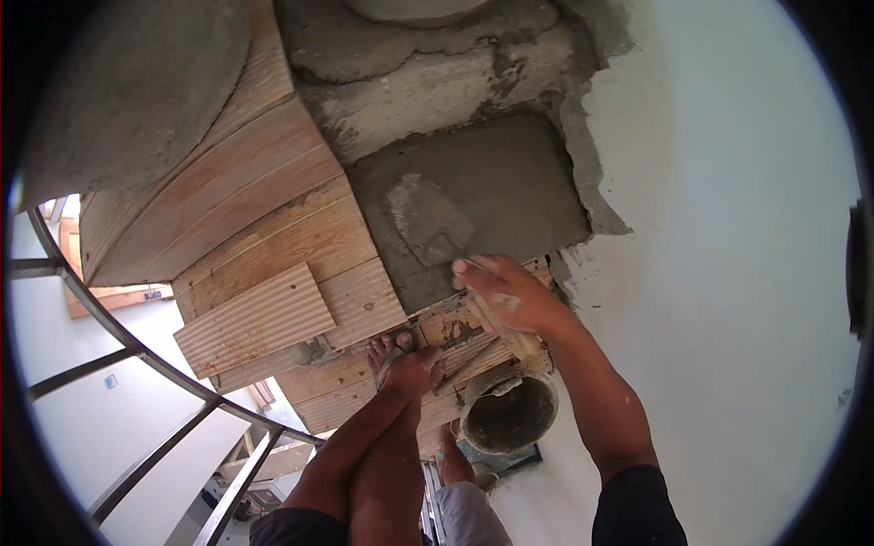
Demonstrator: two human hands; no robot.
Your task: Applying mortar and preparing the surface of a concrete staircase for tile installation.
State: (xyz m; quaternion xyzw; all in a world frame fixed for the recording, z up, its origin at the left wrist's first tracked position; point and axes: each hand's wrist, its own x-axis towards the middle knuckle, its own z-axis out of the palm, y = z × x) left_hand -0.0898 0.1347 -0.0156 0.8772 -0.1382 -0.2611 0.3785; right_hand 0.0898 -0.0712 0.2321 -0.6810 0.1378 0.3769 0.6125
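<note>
My right hand is closed round the wooden handle of a trowel. The trowel's flat, mortar-smeared blade lies on the wet grey mortar of a stair tread beside the wall. Lower down, my left hand rests at the ankle of a sandalled foot; its fingers are hard to make out against the leg. A bucket with a mortar-crusted rim stands below my right hand, near the wall.
Wood-look tiles cover the steps to the left, with a loose ribbed tile on top. A curved metal railing borders the drop at left. The white wall rises at right. Rough concrete lies beyond the mortar.
</note>
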